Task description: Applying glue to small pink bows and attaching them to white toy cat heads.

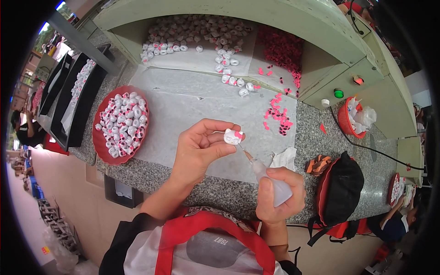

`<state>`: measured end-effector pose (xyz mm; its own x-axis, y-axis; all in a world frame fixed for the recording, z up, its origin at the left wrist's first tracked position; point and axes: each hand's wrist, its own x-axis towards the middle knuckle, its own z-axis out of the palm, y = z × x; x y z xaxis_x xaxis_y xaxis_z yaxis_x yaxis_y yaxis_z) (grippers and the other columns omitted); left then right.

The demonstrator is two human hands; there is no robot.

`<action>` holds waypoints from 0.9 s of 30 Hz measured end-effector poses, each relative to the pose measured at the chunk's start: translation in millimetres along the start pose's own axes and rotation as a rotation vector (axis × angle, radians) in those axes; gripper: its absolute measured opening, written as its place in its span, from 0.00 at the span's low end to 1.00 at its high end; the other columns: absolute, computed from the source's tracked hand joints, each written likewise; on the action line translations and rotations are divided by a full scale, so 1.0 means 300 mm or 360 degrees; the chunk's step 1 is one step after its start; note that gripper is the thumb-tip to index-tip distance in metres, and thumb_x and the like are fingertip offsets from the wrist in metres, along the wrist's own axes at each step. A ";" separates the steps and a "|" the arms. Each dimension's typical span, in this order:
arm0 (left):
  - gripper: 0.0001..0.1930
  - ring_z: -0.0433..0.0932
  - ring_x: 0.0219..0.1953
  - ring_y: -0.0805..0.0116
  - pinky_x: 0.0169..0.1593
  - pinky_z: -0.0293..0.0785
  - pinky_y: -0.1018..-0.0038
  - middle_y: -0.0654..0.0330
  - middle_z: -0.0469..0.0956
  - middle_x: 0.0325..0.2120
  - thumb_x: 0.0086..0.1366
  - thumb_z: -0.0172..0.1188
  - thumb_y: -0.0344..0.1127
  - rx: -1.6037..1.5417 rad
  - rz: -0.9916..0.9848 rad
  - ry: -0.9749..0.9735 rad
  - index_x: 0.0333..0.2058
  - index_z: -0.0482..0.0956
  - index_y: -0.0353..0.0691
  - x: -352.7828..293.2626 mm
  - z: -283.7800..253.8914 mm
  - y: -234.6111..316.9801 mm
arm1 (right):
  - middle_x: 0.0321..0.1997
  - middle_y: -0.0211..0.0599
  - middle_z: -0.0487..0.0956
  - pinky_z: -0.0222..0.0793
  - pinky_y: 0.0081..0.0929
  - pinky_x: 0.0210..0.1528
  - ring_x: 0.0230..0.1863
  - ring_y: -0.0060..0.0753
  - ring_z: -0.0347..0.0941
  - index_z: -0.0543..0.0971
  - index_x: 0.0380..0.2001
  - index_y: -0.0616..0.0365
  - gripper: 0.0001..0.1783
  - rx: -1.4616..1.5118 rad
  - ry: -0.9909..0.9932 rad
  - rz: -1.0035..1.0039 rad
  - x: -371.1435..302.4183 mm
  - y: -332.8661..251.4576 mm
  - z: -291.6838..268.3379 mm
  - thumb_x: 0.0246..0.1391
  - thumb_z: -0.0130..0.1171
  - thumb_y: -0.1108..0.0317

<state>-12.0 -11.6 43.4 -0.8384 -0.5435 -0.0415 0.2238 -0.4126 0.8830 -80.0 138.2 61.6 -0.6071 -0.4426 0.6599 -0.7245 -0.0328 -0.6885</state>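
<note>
My left hand (196,149) pinches a small white cat-head figure (232,137) with a pink bow between thumb and fingers. In my right hand (276,212) is a translucent squeeze bottle (282,192), tilted up to the left. Its thin needle tip is at the lower edge of the figure; whether it touches cannot be made out. Small pink pieces (276,112), some with dark spots, lie scattered on white paper (183,107) beyond my right hand. Several white cat heads (233,81) sit farther off, in front of the shelf opening.
A red basket (96,134) full of white cat heads stands at left, beside black trays (68,121). Under the green-grey shelf (229,10) are piles of heads and pink pieces. At right are an orange-red basket (347,126), a black cable (366,147) and a black bag (341,190).
</note>
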 end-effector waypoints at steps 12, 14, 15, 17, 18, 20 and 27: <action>0.18 0.75 0.40 0.60 0.42 0.72 0.73 0.51 0.74 0.37 0.47 0.56 0.15 0.0066 -0.0023 0.0062 0.39 0.69 0.30 0.004 -0.071 -0.053 | 0.30 0.41 0.75 0.68 0.21 0.26 0.27 0.27 0.72 0.72 0.28 0.64 0.10 0.0536 0.0176 0.1494 0.008 0.295 -0.011 0.39 0.56 0.71; 0.18 0.75 0.40 0.61 0.42 0.72 0.73 0.51 0.74 0.37 0.47 0.56 0.15 0.0074 -0.0066 0.0035 0.40 0.69 0.30 0.008 -0.070 -0.055 | 0.29 0.42 0.75 0.69 0.23 0.26 0.28 0.29 0.73 0.74 0.31 0.63 0.13 0.0179 -0.0039 0.1407 -0.034 0.470 0.033 0.38 0.57 0.69; 0.17 0.75 0.39 0.62 0.42 0.72 0.73 0.51 0.74 0.37 0.47 0.56 0.16 0.0082 -0.0056 0.0042 0.39 0.69 0.30 0.007 -0.068 -0.050 | 0.28 0.42 0.76 0.70 0.25 0.27 0.29 0.31 0.73 0.74 0.32 0.62 0.15 -0.0196 -0.0186 0.1327 -0.029 0.517 0.052 0.37 0.58 0.68; 0.17 0.76 0.39 0.63 0.42 0.72 0.73 0.52 0.74 0.36 0.48 0.55 0.16 0.0100 -0.0050 0.0062 0.39 0.69 0.30 0.002 -0.072 -0.055 | 0.28 0.42 0.76 0.69 0.27 0.29 0.28 0.34 0.73 0.74 0.33 0.62 0.16 -0.0672 -0.0353 0.1170 0.027 0.489 0.105 0.37 0.60 0.67; 0.17 0.76 0.38 0.64 0.42 0.73 0.72 0.52 0.74 0.36 0.48 0.55 0.16 0.0121 -0.0046 0.0093 0.39 0.69 0.30 0.003 -0.077 -0.060 | 0.28 0.43 0.77 0.69 0.29 0.30 0.27 0.36 0.74 0.74 0.33 0.61 0.18 -0.1138 -0.0522 0.0978 0.056 0.471 0.125 0.36 0.61 0.66; 0.17 0.76 0.37 0.65 0.43 0.73 0.71 0.52 0.74 0.36 0.48 0.56 0.16 0.0152 -0.0039 0.0125 0.39 0.69 0.30 0.003 -0.074 -0.067 | 0.28 0.44 0.77 0.69 0.30 0.32 0.27 0.38 0.74 0.74 0.34 0.61 0.18 -0.1185 -0.0743 0.1094 0.095 0.458 0.124 0.36 0.61 0.65; 0.16 0.76 0.36 0.69 0.42 0.73 0.74 0.53 0.74 0.36 0.49 0.56 0.18 0.0101 -0.0066 0.0069 0.40 0.69 0.29 0.010 -0.030 -0.086 | 0.27 0.39 0.77 0.69 0.24 0.24 0.23 0.27 0.73 0.74 0.35 0.61 0.13 0.0559 -0.0362 0.1603 0.053 0.407 0.022 0.44 0.57 0.69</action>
<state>-15.8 -9.2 16.5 -0.8235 -0.5588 -0.0978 0.1560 -0.3888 0.9080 -176.0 121.2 -14.0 -0.7689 -0.5640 -0.3012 0.2271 0.1994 -0.9532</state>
